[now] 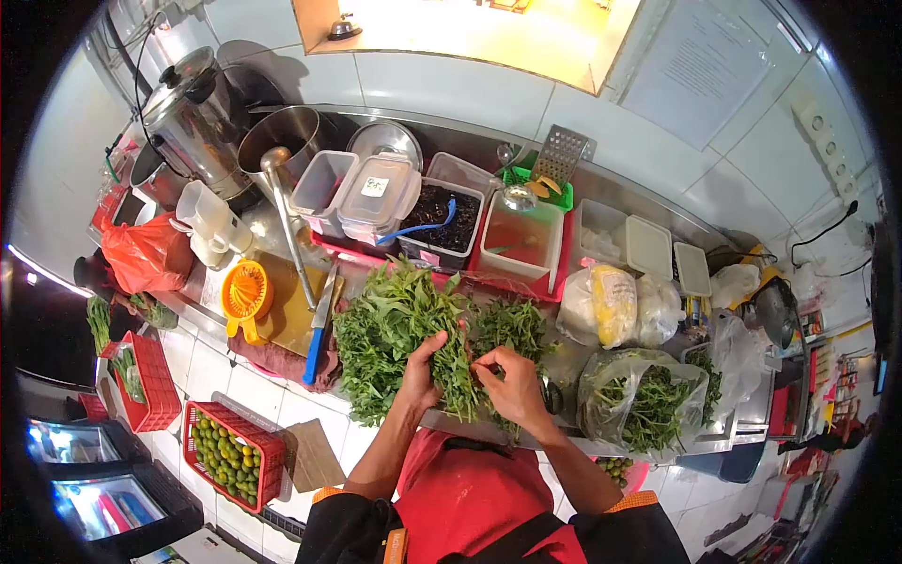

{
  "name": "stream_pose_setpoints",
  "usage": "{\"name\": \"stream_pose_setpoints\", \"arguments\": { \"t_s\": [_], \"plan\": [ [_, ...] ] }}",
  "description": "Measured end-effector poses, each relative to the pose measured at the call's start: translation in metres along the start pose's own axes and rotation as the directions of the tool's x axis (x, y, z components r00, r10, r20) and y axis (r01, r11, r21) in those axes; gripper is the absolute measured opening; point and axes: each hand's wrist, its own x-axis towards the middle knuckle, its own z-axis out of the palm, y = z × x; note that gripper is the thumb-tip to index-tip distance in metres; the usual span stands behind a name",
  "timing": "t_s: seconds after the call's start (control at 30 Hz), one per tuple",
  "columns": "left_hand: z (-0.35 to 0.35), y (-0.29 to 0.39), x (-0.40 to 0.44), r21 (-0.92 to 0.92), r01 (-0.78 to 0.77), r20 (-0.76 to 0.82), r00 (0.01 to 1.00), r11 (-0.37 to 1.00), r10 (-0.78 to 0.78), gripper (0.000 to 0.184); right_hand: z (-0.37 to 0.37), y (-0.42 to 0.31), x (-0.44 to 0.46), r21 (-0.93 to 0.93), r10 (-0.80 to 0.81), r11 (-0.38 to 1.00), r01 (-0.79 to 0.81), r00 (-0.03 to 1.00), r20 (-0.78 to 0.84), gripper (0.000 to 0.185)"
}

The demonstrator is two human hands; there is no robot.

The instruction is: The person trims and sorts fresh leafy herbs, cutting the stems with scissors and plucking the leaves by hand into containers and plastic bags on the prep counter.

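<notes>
One large leafy bunch (381, 324) lies at the near edge of the steel desk (567, 361), right in front of the person, and both hands are on it. The left hand (422, 376) has its grip clamped around the greens, thumb on top; the right hand (512, 385) has thumb and forefinger together at the bunch's right side, pinched, it seems, on a sprig. From where I stand, I'd call this picking-over partway at best: the held bunch is thick, with plenty in it left to go through. Toward the near right corner sits a clear plastic bag (599, 378) with more greens (655, 414) inside; whether those are finished or waiting, I can't tell. A smaller leafy heap (510, 324) lies just beyond the right hand, and I'd not swear which side of the work it belongs to either. Left of the bunch, a blue-handled knife (317, 343) lies unheld at the right side of a cutting board (287, 318), with an orange juicer (247, 293) at the board's left. Along the far edge stand plastic tubs, among them one with dark contents (446, 216), and I see none of these greens put into that one.
</notes>
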Motion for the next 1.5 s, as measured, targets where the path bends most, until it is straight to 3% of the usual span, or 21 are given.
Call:
{"name": "stream_pose_setpoints", "arguments": {
  "t_s": [0.13,0.2,0.3,0.37,0.4,0.43,0.57,0.63,0.67,0.7,0.77,0.83,0.9,0.97,1.0,1.03,1.07,1.17,1.23,1.3,1.5],
  "plan": [
    [0.007,0.001,-0.008,0.151,0.079,-0.077,0.995,0.985,-0.067,0.042,-0.012,-0.003,0.003,-0.185,-0.181,0.963,0.195,0.979,0.090,0.012],
    [0.005,-0.001,-0.008,0.092,0.084,-0.039,0.996,0.992,-0.081,0.042,-0.019,-0.001,0.004,0.029,0.121,0.990,-0.136,0.944,0.307,0.012],
    [-0.003,-0.003,-0.003,-0.011,0.084,0.054,0.995,0.996,-0.083,0.043,-0.023,0.004,0.004,0.169,0.120,0.967,-0.189,0.928,0.354,0.010],
    [-0.004,-0.006,-0.003,-0.053,0.084,0.107,0.991,0.995,-0.078,0.043,-0.030,-0.005,0.003,0.137,0.086,0.980,-0.141,0.934,0.346,0.008],
    [0.009,-0.003,-0.007,-0.004,0.076,0.026,0.997,0.997,-0.076,0.044,-0.033,-0.005,0.004,-0.072,-0.108,0.988,0.134,0.952,0.285,0.009],
    [0.016,-0.002,-0.008,0.046,0.072,-0.053,0.996,0.996,-0.069,0.046,-0.035,-0.006,0.004,-0.288,-0.309,0.878,0.382,0.912,0.268,0.010],
    [0.015,-0.006,-0.004,0.089,0.079,-0.039,0.996,0.993,-0.076,0.042,-0.033,-0.011,-0.003,-0.393,-0.362,0.806,0.442,0.894,0.263,0.008],
    [0.014,-0.005,-0.004,0.090,0.099,-0.020,0.995,0.991,-0.097,0.042,-0.024,-0.003,-0.015,-0.068,-0.120,0.989,0.134,0.976,0.183,0.009],
    [0.015,-0.005,-0.003,0.121,0.125,-0.047,0.992,0.985,-0.120,0.042,-0.023,-0.001,-0.019,0.081,0.076,0.992,-0.096,0.972,0.222,0.013],
    [0.015,-0.006,-0.003,0.151,0.151,-0.075,0.987,0.977,-0.141,0.042,-0.025,0.001,-0.020,0.076,0.081,0.992,-0.099,0.973,0.218,0.013],
    [0.017,-0.005,-0.004,0.163,0.165,-0.049,0.986,0.973,-0.159,0.042,-0.025,0.008,-0.020,0.325,0.331,0.827,-0.458,0.865,0.377,0.013],
    [0.025,-0.005,-0.008,0.250,0.207,-0.145,0.974,0.946,-0.175,0.047,-0.026,0.015,-0.022,0.353,0.340,0.795,-0.493,0.845,0.413,0.015],
    [0.012,-0.011,-0.003,0.256,0.238,-0.109,0.970,0.937,-0.217,0.050,-0.031,0.013,-0.023,0.378,0.344,0.762,-0.526,0.823,0.452,0.016],
    [0.009,-0.015,-0.003,0.334,0.255,-0.214,0.958,0.907,-0.190,0.053,-0.039,0.001,-0.025,0.095,0.209,0.962,-0.257,0.913,0.351,0.012],
    [0.019,-0.012,-0.008,0.289,0.279,-0.199,0.953,0.916,-0.228,0.051,-0.040,0.003,-0.026,0.095,0.211,0.961,-0.259,0.912,0.351,0.012],
    [0.024,-0.014,-0.009,0.289,0.282,-0.201,0.952,0.915,-0.230,0.051,-0.040,0.004,-0.028,-0.092,0.034,0.996,-0.006,0.953,0.302,0.011],
    [0.028,-0.017,-0.010,0.327,0.229,-0.191,0.966,0.917,-0.173,0.048,-0.040,0.006,-0.030,-0.283,-0.154,0.929,0.238,0.945,0.288,0.012],
    [0.031,-0.020,-0.010,0.363,0.202,-0.194,0.971,0.910,-0.138,0.041,-0.031,0.010,-0.037,-0.455,-0.176,0.847,0.273,0.954,0.244,0.013],
    [0.033,-0.020,-0.008,0.233,0.241,-0.158,0.965,0.942,-0.207,0.040,-0.027,0.008,-0.039,-0.488,-0.164,0.833,0.261,0.959,0.232,0.011],
    [0.033,-0.020,-0.008,0.228,0.226,-0.150,0.969,0.947,-0.195,0.040,-0.026,0.005,-0.038,-0.522,-0.154,0.816,0.249,0.963,0.219,0.010],
    [0.021,-0.026,-0.003,0.241,0.222,-0.153,0.970,0.945,-0.189,0.044,-0.025,0.004,-0.040,-0.526,-0.369,0.766,0.369,0.923,0.110,0.013]
  ]
}}
